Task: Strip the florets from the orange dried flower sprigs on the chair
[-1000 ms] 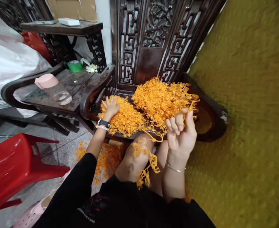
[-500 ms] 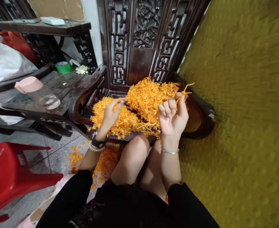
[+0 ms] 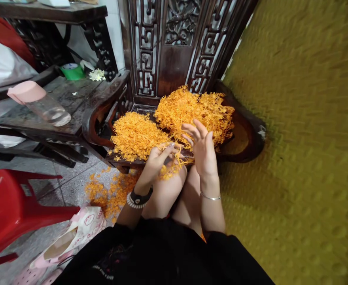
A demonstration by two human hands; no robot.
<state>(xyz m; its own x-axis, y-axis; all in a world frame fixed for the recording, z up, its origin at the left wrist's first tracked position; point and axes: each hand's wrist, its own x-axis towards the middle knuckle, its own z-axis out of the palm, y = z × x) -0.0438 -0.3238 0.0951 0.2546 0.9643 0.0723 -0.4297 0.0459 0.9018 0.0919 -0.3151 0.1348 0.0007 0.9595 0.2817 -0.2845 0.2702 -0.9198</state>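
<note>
Two heaps of small orange plastic-looking pieces lie on a dark carved wooden chair: a left heap and a larger right heap. Over the front edge of the seat, my left hand pinches an orange sprig that hangs above my knee, thumb and fingers closed on its stem. Just right of it, my right hand is raised in front of the right heap, palm turned inward, fingers spread and holding nothing.
A clear bottle with a pink lid and green tape are on the wooden bench at left. A red stool, a patterned bag and scattered orange pieces are on the floor. A yellow-green textured surface fills the right.
My left hand has moved right and down and now holds an orange sprig. My right hand has moved left and down, opened, and no longer holds the orange stem. The view has tilted down slightly.
</note>
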